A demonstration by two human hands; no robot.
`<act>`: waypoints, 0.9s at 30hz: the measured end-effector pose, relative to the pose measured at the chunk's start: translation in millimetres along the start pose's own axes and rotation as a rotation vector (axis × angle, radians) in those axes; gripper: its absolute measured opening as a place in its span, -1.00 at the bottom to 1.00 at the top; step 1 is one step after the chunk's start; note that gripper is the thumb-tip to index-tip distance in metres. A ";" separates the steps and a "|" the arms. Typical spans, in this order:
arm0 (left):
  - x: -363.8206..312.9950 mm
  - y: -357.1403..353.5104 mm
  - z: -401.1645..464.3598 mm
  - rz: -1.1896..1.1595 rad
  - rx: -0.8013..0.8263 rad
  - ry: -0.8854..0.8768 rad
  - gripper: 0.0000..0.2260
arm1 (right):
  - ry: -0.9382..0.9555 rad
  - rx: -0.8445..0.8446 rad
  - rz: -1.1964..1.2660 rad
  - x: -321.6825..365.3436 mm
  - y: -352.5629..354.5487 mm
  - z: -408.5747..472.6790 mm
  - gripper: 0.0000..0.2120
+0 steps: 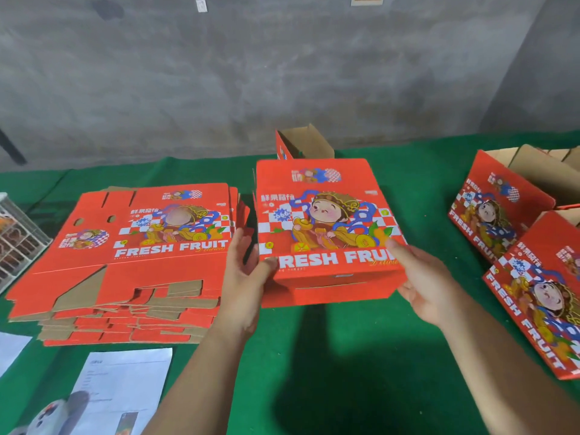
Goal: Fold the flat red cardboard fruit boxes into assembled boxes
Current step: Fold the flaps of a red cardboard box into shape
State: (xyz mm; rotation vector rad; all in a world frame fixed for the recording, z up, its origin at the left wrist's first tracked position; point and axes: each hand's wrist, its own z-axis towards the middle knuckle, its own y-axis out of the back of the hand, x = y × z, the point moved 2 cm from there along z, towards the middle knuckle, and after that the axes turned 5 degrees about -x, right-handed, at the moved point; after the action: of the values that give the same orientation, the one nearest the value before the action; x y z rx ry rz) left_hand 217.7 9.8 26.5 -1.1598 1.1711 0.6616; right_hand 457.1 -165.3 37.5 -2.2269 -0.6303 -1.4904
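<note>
I hold a red fruit box point(326, 221) above the green table point(329, 356), its printed FRESH FRUIT face turned up towards me. My left hand point(244, 271) grips its left edge, thumb on the printed face near the lower left corner. My right hand point(423, 277) grips the lower right corner, thumb on top and fingers underneath. The box's lower flaps fold under near my hands. A stack of several flat red boxes point(135, 255) lies to the left on the table.
Two assembled red boxes point(499, 211) point(543, 296) stand at the right, open tops facing away. Another open box point(301, 144) sits behind the held one. Papers point(122, 390) lie at the front left, a wire crate point(18, 233) at the left edge.
</note>
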 end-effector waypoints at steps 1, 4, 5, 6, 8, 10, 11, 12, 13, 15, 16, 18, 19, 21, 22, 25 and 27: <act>1.0 3.7 1.4 -0.023 -0.007 0.010 -0.29 | 0.031 0.024 -0.021 -5.5 2.8 0.4 -0.74; 2.4 5.7 4.0 0.045 0.096 0.192 -0.45 | 0.188 0.025 -0.067 -20.6 5.1 -0.1 -0.72; 4.3 5.6 3.4 0.102 0.132 0.254 -0.46 | 0.228 0.036 -0.088 -24.8 4.5 0.3 -0.72; 6.7 7.7 2.0 0.145 0.138 0.284 -0.46 | 0.258 0.050 -0.128 -27.7 5.0 1.2 -0.72; 10.8 13.3 0.5 0.170 0.092 0.249 -0.50 | 0.281 0.088 -0.257 -26.6 8.0 6.1 -0.68; 11.1 18.6 -1.9 0.184 0.109 0.176 -0.55 | 0.260 0.136 -0.416 -22.0 14.2 11.7 -0.59; 11.5 20.8 -2.0 0.203 0.151 0.135 -0.55 | 0.248 0.161 -0.461 -19.6 16.5 14.2 -0.53; 11.9 22.7 -1.8 0.231 0.204 0.101 -0.52 | 0.240 0.174 -0.446 -16.5 18.6 16.5 -0.44; 12.7 24.5 -0.9 0.263 0.259 0.079 -0.47 | 0.238 0.175 -0.377 -13.4 19.8 18.8 -0.37; 14.8 27.6 2.5 0.298 0.336 0.091 -0.40 | 0.258 0.204 -0.276 -9.0 19.0 21.3 -0.36; 15.0 28.2 4.5 0.303 0.344 0.102 -0.43 | 0.271 0.238 -0.286 -9.4 16.2 20.5 -0.41; 17.2 29.1 8.1 0.305 0.278 0.072 -0.51 | 0.269 0.279 -0.332 -17.9 8.2 17.7 -0.49; 19.3 29.7 9.8 0.305 0.236 0.041 -0.54 | 0.265 0.260 -0.330 -24.5 3.9 16.7 -0.51; 23.6 31.8 12.2 0.322 0.194 -0.012 -0.59 | 0.270 0.211 -0.265 -37.1 -2.0 13.8 -0.52; 24.5 32.9 13.2 0.344 0.193 -0.025 -0.60 | 0.278 0.203 -0.236 -42.3 -4.1 12.8 -0.51; 25.0 31.9 18.0 0.471 0.126 -0.078 -0.57 | 0.333 0.184 -0.202 -52.6 -9.3 10.3 -0.45; 28.3 25.1 17.2 0.478 -0.040 -0.027 -0.43 | 0.401 0.120 -0.222 -63.3 -14.9 7.2 -0.28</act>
State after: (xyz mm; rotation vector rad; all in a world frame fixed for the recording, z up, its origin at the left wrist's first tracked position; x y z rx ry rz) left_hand 210.3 29.6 -9.3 -0.9017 1.4317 1.0616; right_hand 433.0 -158.7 -22.9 -1.7418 -0.8256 -1.8845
